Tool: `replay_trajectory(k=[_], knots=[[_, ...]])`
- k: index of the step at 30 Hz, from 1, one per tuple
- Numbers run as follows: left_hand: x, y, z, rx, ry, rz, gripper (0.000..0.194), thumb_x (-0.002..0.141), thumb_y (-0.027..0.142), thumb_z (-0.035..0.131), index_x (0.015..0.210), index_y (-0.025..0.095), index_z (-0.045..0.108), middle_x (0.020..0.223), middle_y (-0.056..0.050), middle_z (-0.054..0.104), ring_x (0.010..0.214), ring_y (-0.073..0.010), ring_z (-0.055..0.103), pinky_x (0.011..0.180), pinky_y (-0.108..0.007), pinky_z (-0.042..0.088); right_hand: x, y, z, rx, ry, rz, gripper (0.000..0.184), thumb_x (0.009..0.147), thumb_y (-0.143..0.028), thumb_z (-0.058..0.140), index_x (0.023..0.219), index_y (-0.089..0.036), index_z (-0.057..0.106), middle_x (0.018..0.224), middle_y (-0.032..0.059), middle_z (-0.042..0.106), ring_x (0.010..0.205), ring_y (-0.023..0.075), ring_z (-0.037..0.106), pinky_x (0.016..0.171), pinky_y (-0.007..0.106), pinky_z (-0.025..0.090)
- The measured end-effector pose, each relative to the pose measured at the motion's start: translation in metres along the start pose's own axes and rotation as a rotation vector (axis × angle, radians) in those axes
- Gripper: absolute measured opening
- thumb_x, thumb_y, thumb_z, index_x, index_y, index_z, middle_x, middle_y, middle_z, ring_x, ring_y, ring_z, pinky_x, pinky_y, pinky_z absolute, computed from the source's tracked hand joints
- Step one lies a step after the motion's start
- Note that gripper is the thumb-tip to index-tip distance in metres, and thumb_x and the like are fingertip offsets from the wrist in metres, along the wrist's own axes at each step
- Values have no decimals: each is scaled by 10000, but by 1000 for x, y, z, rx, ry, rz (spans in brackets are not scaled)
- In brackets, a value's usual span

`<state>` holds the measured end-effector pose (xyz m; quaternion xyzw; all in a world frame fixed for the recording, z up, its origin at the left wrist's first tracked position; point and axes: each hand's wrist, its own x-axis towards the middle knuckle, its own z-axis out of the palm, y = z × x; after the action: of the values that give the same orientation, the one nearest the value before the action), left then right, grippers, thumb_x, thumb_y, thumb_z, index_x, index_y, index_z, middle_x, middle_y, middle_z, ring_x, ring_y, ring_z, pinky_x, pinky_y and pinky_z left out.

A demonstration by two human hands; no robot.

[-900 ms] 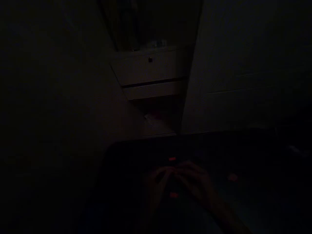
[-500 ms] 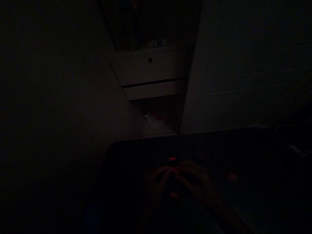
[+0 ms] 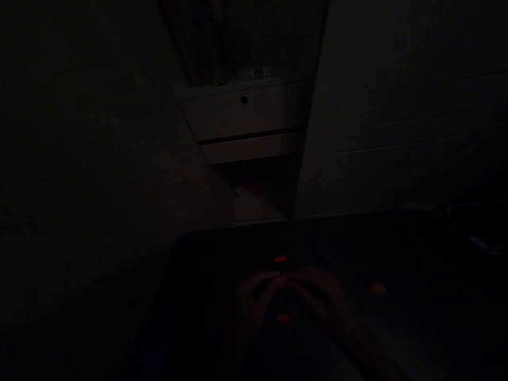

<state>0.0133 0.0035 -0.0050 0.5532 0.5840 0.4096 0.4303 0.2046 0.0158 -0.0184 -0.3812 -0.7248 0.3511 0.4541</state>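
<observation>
The scene is very dark. Fingertips of my left hand [image 3: 254, 296] and my right hand [image 3: 321, 293] meet over the dark table, both closed in a pinch on a small orange-red piece [image 3: 283, 280]. Its exact kind is too dim to make out. Just beyond the fingers lies a small orange-red block [image 3: 280, 259]. Another orange-red block [image 3: 283, 318] rests nearer to me, between my wrists. Off to the right of my right hand sits a rounded orange lump [image 3: 377, 288].
Behind the table [image 3: 222, 243] stands a cabinet with a drawer [image 3: 254, 114] and a round knob. Papers [image 3: 250, 194] lie in its lower opening. A dim purplish item [image 3: 323, 252] is behind my right hand. A pale cable [image 3: 452, 217] curves at the far right.
The piece between my fingertips has turned slightly and shows more of its orange-red surface. My hands stay in nearly the same place, and the loose blocks have not moved.
</observation>
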Motion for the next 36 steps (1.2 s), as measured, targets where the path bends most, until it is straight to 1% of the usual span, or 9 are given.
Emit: replay_trajectory(k=[6,11,17,20,25,27,30,32,36], knots=[[-1,7,-3,-1,-50,-26,140,864,321,676,851,227,780,874,-25,784,866,-211,716,867,-320,528,1,-6,-2,-59,29,-80,190,981,-256,608,1090,-247,763,1000,59,736,882,171,731,753,246,599],[0,11,-5,-21,-67,-49,114,839,302,698,815,225,778,821,-14,777,819,-200,712,846,-311,524,0,-8,-3,-49,2,-61,174,981,-247,606,1045,-229,767,956,55,732,833,161,729,709,234,597],[0,16,-6,-36,-81,-52,123,832,278,698,751,211,763,787,-13,771,799,-196,709,839,-305,524,2,-8,-5,-30,-17,-104,181,983,-235,603,1073,-235,760,978,55,744,866,168,731,747,248,601],[-1,18,-5,-38,-69,-57,141,853,300,683,786,211,769,811,-21,777,831,-207,714,862,-319,530,4,-8,-4,-33,0,-88,181,979,-230,608,1075,-245,761,980,53,743,855,174,730,735,260,603],[-3,18,-2,-87,-66,-10,180,830,277,712,988,223,778,1007,-52,779,966,-230,712,897,-337,545,8,-11,0,-29,132,-15,114,944,-238,656,997,-238,757,930,49,742,838,193,723,743,294,602],[-3,16,-1,-87,-66,34,205,811,250,730,1009,229,780,1019,-57,769,953,-223,709,862,-323,554,8,-11,1,-22,124,-1,146,934,-219,663,1055,-242,742,971,50,740,873,195,719,768,299,599],[-2,14,-1,-72,-48,89,157,836,245,707,968,220,787,982,-58,758,924,-206,706,842,-309,554,7,-10,2,-31,43,-13,277,945,-195,640,1205,-268,700,1092,60,719,983,199,703,839,306,588],[-2,11,0,-82,-33,69,155,835,249,709,968,214,781,982,-59,761,931,-207,711,848,-309,556,6,-10,2,-40,18,-12,264,951,-196,630,1194,-269,705,1093,60,716,992,198,700,845,305,583],[-2,6,0,-118,43,-23,144,807,269,740,933,202,763,947,-54,780,908,-214,731,840,-313,572,6,-8,3,-33,81,2,150,921,-198,676,1061,-235,716,985,46,730,899,188,709,788,291,583]])
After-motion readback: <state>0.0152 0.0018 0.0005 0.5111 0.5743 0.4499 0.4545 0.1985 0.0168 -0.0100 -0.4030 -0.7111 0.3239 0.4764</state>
